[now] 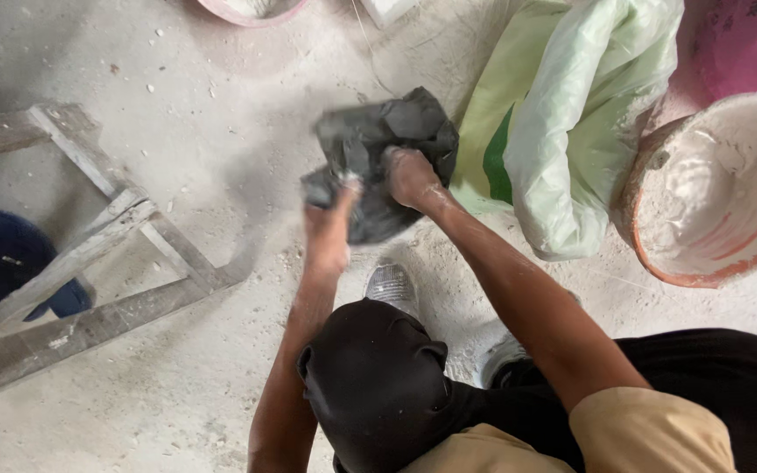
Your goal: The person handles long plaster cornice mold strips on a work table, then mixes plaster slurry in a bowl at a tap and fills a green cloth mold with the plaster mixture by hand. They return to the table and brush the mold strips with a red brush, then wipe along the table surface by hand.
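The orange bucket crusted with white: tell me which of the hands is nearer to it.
Right. The right hand, gripping the dark bag, sits closer to the orange bucket; the left hand holds the bag's far side.

I see soft, even daylight with no glare. My left hand (329, 235) and the dark bag (383, 158) it grips are smeared by motion blur; the floor (203, 149) left of it stays sharp, with faint shadows.
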`<state>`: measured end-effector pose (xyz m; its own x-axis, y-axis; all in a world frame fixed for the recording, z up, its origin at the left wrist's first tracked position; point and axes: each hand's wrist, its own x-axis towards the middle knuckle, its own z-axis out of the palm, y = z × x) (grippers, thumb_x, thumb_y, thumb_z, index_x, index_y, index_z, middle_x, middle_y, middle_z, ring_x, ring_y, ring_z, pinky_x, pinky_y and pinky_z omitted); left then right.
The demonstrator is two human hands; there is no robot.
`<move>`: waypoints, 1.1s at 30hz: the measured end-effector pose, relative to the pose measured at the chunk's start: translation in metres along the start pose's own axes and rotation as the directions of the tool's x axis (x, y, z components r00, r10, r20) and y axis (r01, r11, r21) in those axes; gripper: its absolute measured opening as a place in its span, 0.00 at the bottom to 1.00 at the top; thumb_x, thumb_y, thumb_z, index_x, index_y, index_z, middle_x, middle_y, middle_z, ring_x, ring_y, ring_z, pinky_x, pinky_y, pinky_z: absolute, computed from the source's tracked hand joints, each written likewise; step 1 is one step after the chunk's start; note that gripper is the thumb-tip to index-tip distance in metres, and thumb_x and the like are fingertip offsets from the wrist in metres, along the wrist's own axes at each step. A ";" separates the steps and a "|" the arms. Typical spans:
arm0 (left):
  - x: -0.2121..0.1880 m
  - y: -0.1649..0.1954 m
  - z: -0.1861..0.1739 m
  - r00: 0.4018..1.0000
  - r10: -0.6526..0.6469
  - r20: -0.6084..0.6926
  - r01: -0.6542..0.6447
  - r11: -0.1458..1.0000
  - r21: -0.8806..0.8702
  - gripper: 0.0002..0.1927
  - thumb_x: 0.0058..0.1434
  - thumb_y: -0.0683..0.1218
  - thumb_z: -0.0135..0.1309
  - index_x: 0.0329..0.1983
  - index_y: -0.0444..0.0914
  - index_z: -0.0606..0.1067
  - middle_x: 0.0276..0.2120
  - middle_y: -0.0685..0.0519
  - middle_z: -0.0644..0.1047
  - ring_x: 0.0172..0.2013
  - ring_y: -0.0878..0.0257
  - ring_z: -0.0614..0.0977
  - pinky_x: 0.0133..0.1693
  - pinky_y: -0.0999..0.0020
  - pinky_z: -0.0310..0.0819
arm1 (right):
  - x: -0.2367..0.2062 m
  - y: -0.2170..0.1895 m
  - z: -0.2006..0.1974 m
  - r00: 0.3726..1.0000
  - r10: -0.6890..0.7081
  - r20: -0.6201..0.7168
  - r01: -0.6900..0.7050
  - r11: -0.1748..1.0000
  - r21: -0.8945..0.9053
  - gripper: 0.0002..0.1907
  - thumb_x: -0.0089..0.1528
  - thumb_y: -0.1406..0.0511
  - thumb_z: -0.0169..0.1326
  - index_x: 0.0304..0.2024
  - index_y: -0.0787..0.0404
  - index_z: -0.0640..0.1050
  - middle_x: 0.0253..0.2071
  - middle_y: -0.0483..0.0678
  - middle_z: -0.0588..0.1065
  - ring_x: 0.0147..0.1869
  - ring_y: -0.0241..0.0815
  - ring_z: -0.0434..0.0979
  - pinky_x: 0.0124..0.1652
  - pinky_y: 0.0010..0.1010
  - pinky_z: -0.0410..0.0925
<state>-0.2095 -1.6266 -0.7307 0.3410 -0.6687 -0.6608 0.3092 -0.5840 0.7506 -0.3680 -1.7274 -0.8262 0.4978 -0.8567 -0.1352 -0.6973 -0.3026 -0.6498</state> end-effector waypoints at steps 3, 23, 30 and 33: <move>-0.012 -0.001 0.004 0.984 0.083 0.155 -0.120 0.961 0.248 0.17 0.58 0.44 0.63 0.48 0.31 0.79 0.40 0.50 0.82 0.41 0.61 0.83 0.45 0.64 0.76 | -0.004 0.006 0.020 0.996 0.088 0.010 -0.085 0.984 -0.159 0.08 0.54 0.68 0.54 0.34 0.67 0.78 0.35 0.65 0.78 0.41 0.69 0.78 0.41 0.56 0.70; -0.029 0.002 0.051 0.813 -0.285 0.507 -0.070 0.817 0.572 0.21 0.64 0.58 0.57 0.50 0.39 0.76 0.31 0.45 0.78 0.28 0.55 0.80 0.31 0.58 0.80 | -0.078 -0.039 0.070 0.786 0.401 0.470 -0.418 -0.215 0.883 0.17 0.71 0.59 0.52 0.38 0.67 0.81 0.37 0.60 0.79 0.41 0.54 0.77 0.41 0.45 0.71; -0.056 0.034 0.055 0.715 -0.211 0.667 -0.097 0.914 0.394 0.26 0.67 0.61 0.57 0.51 0.34 0.77 0.36 0.49 0.76 0.35 0.60 0.79 0.38 0.62 0.78 | -0.054 -0.019 0.042 0.849 0.274 0.452 -0.300 -0.454 0.839 0.15 0.71 0.60 0.51 0.41 0.66 0.79 0.38 0.57 0.79 0.41 0.50 0.79 0.40 0.41 0.73; -0.059 0.060 0.046 0.851 -0.210 0.481 0.055 0.947 0.316 0.26 0.64 0.59 0.59 0.54 0.34 0.78 0.40 0.45 0.79 0.37 0.57 0.80 0.40 0.58 0.78 | -0.033 -0.011 0.036 0.865 0.176 0.470 -0.309 -0.552 0.774 0.14 0.71 0.61 0.50 0.42 0.66 0.79 0.39 0.56 0.79 0.41 0.49 0.79 0.40 0.40 0.74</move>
<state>-0.2523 -1.6436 -0.6463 -0.2012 -0.6677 -0.7167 0.0310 -0.7356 0.6767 -0.3580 -1.6809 -0.8422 0.5503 -0.5975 -0.5833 0.6307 0.7552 -0.1785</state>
